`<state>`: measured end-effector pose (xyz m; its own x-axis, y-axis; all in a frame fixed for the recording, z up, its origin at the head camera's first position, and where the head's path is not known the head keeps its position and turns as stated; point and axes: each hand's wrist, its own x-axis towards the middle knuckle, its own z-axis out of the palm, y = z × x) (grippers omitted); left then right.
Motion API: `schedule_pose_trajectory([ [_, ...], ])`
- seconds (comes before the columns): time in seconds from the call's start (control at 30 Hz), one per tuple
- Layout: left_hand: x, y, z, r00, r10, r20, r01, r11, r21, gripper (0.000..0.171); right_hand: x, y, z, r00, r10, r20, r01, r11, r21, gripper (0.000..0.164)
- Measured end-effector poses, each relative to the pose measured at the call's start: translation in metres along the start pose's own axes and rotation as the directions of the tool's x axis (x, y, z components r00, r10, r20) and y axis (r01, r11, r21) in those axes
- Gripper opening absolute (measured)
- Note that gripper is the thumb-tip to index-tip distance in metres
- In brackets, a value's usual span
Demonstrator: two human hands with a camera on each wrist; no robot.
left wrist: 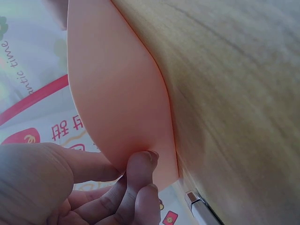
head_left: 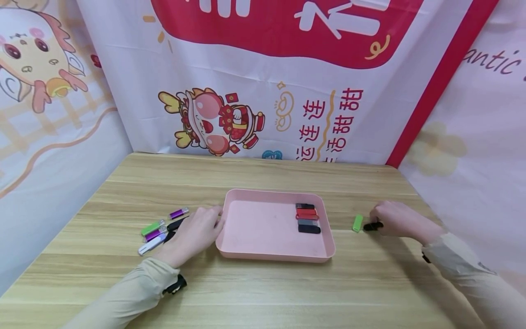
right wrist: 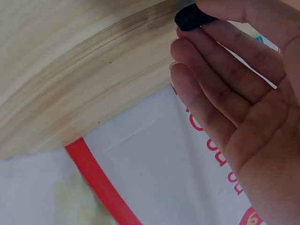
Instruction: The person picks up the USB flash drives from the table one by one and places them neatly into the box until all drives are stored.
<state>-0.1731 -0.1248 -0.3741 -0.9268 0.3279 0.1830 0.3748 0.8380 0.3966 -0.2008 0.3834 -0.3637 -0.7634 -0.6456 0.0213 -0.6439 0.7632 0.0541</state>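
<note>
A pink tray point(head_left: 259, 228) stands on the table; inside, near its right wall, lie several USB flash drives in a column, among them a red one point(head_left: 307, 214) and a black one point(head_left: 309, 229). My left hand point(head_left: 193, 235) pinches the tray's left wall between thumb and fingers, as the left wrist view shows. To the right of the tray, my right hand point(head_left: 394, 220) pinches a black USB flash drive point(right wrist: 192, 18) between thumb and fingertips, just above or at the tabletop. Beside it lies a green flash drive point(head_left: 357, 223).
Left of the tray lies a loose pile of flash drives: purple point(head_left: 178, 213), green point(head_left: 152, 228), white point(head_left: 151, 245) and black ones, partly hidden by the left hand. Printed cloths point(head_left: 263, 91) hang around the table point(head_left: 263, 292) at the back and sides.
</note>
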Motion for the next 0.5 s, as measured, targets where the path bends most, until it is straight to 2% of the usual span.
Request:
schedule_pose_trajectory([
  [0.3, 0.0, -0.001, 0.0, 1.0, 0.002, -0.004, -0.002, 1.0, 0.001, 0.01, -0.003, -0.01, 0.0, 0.998, 0.059, -0.037, -0.058, 0.998, 0.03, 0.027],
  [0.5, -0.001, 0.0, 0.001, 1.0, 0.005, -0.009, -0.005, 1.0, 0.005, 0.009, 0.001, -0.015, -0.003, 0.997, 0.032, -0.076, -0.027, 0.997, 0.072, 0.029],
])
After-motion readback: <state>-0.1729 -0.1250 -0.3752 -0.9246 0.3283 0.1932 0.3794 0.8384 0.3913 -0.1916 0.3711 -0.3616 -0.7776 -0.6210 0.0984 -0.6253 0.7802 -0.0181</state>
